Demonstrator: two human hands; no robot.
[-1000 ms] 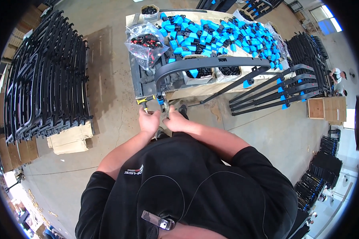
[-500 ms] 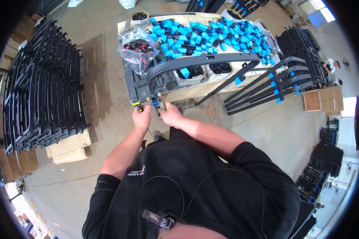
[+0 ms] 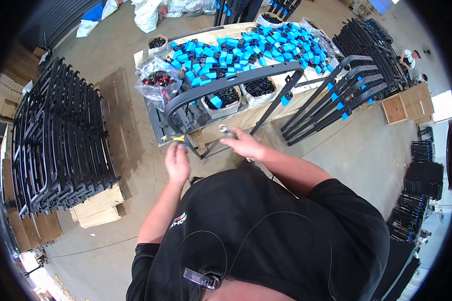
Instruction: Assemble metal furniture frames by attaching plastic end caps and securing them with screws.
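My left hand [image 3: 177, 163] is closed around the dark grip of a yellow-topped hand tool [image 3: 176, 138], just below the near left end of a curved black metal frame [image 3: 226, 82]. To its right, my right hand [image 3: 247, 146] grips a metal wrench [image 3: 224, 130] with a shiny rounded head, held apart from the frame. The wrench is blurred and partly covered by my fingers. Arching over the table's near edge, the frame carries a blue corner piece [image 3: 286, 100] on its right leg.
A table [image 3: 216, 34] bears many blue caps [image 3: 251, 47], tubs of small black parts [image 3: 259, 87] and a clear bag of red and black parts [image 3: 159, 83]. Similar frames [image 3: 331, 95] lean at its right. Stacked frames [image 3: 60, 145] stand left. A person [image 3: 410, 62] is far right.
My right hand has drawn away from the frame to the right with the wrench. The left hand has dropped slightly below the frame's end. The whole view has shifted.
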